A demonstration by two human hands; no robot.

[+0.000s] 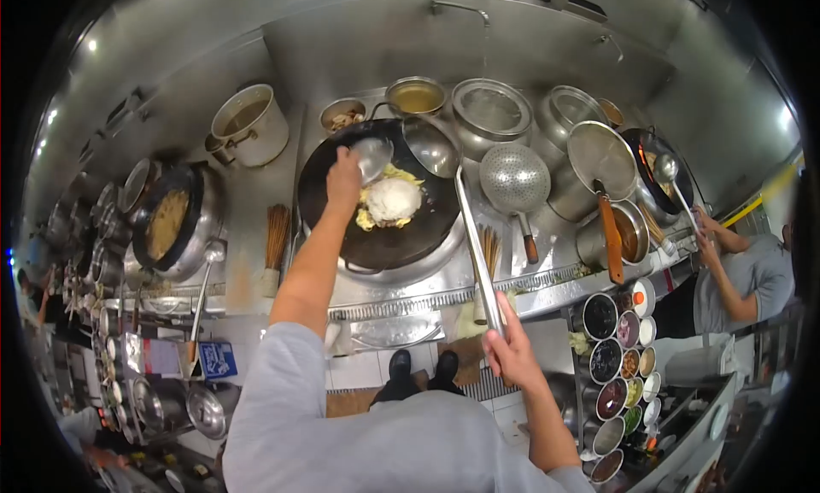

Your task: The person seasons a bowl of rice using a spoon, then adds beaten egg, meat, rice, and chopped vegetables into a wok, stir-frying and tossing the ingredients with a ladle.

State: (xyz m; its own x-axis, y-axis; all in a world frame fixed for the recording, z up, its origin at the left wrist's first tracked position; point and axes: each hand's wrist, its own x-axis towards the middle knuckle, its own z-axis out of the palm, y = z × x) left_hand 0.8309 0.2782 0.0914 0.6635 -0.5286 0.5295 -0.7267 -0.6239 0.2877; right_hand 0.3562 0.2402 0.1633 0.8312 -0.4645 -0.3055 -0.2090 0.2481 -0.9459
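Note:
A black wok [410, 247] sits on the burner in front of me. In its middle lies a mound of white rice [394, 200] on yellow scrambled egg [369, 220]. My left hand [343, 188] reaches over the wok, closed on the edge of a small metal bowl [374, 157] that is tilted beside the rice. Low on the right, my right hand [514, 354] is wrapped round the long handle of a steel ladle [432, 147]. The ladle's head hangs over the wok's far right side, apart from the rice.
Right of the wok are a perforated skimmer [514, 179] and a wooden-handled strainer [603, 155]. A tall pot [253, 130] and a bamboo brush [277, 237] stand left. Another wok [198, 215] holds food. At far right a co-worker [752, 279] holds a ladle, near ingredient tubs [606, 360].

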